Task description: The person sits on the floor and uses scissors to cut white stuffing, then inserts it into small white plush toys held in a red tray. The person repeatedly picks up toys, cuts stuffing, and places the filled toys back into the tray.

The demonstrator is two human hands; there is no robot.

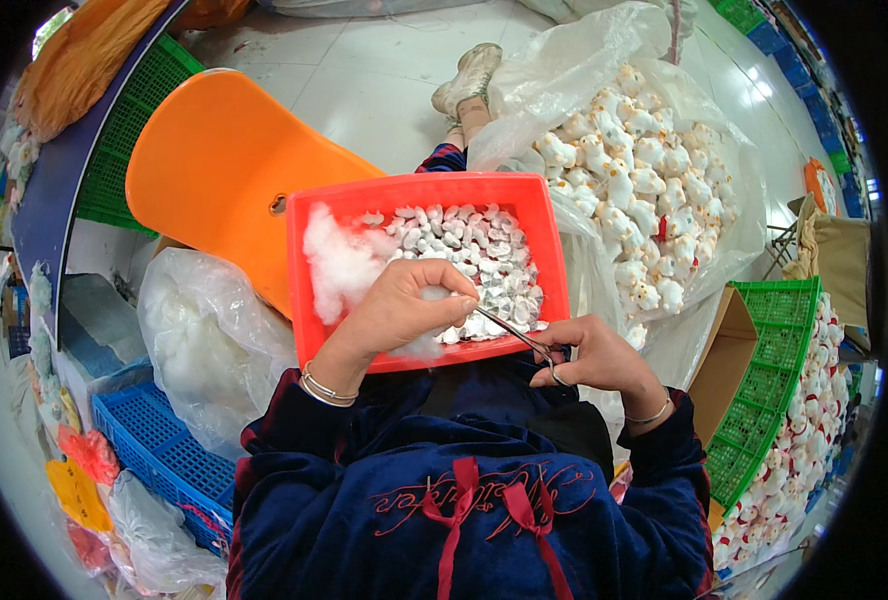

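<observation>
A red plastic tray (424,186) rests on my lap. It holds a pile of small grey-white fabric pieces (484,252) and a tuft of white stuffing fibre (339,262). Over the tray, my left hand (409,300) is closed in a pinch of thumb and forefinger; what lies between them is too small to make out. My right hand (599,358) grips a pair of scissor-handled metal forceps (509,328), with fingers at the ring handles. The forceps' slim tip reaches to the pinched fingertips of my left hand.
An orange chair (229,160) stands at the left, beside a clear bag of white fibre (204,335) and a blue crate (164,440). To the right lies a large clear bag of small white plush toys (644,170). A green crate (769,385) stands at the lower right.
</observation>
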